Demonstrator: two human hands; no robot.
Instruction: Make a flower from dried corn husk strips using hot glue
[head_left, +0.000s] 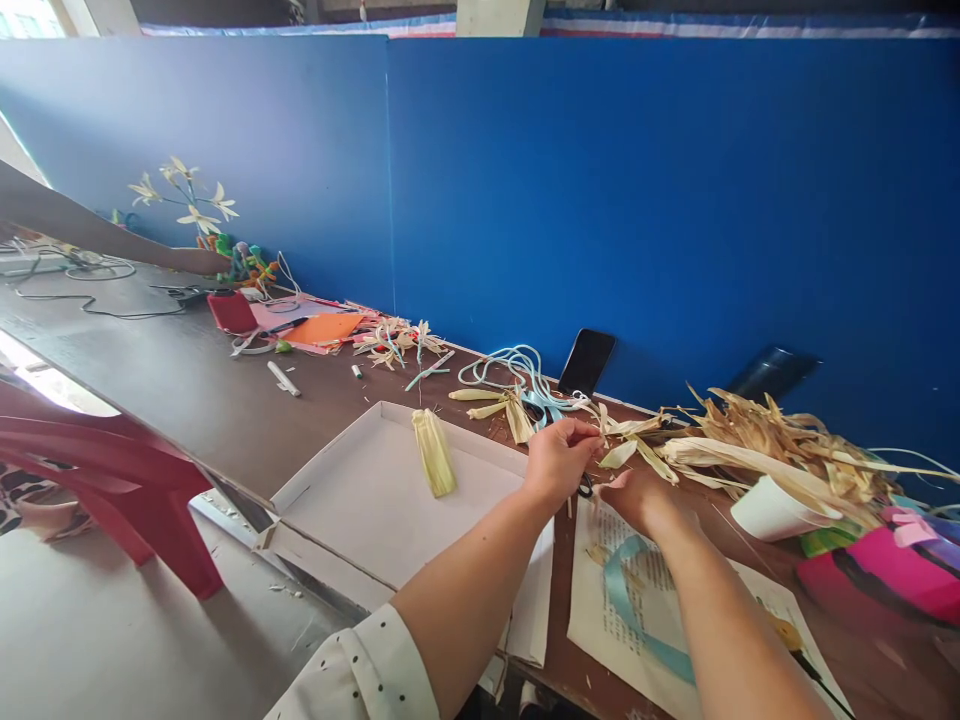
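My left hand reaches over the right side of a shallow white cardboard box, its fingers pinched together beside pale corn husk pieces. What it pinches is too small to make out. Close by, my right hand has its fingers curled inward; anything inside is hidden. A dark scissors handle shows between the two hands. In the box lies a folded green-yellow corn husk. Below my right hand, a light blue ribbon rests on a printed sheet.
Behind my hands are a phone and a blue cord bundle. Dried husks, a white cup and a pink bag stand right. At far left, another person's arm reaches toward husk flowers. A blue panel borders the table.
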